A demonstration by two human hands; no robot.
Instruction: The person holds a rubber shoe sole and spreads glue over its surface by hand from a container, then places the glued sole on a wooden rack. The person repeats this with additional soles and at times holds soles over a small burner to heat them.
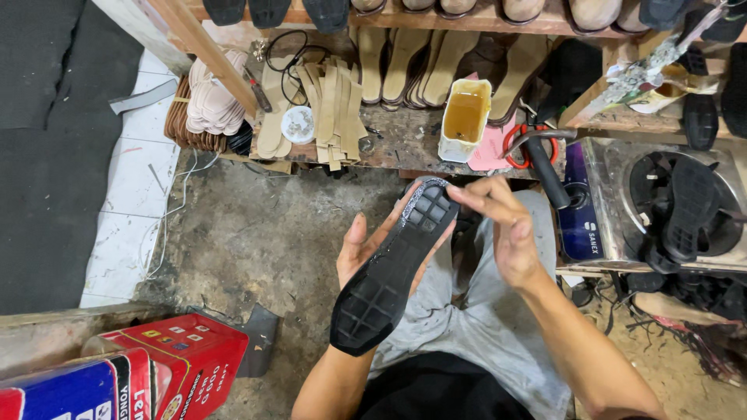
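Shoe [397,268] cradled sole-up in left hand [366,249], toe rim pinched by right hand [506,229]: likely to slip sideways, smearing glue onto fingers.

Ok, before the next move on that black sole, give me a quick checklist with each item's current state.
1. Black sole supported underneath by left hand: ok.
2. Right hand fingertips at the sole's shiny top edge: ok.
3. Sole fully in view, tread side up: ok.
4. Glue container upright on the workbench: ok.
5. Whether the shiny edge coating is wet or dry: cannot tell.
6. Hammer clear of both hands: ok.
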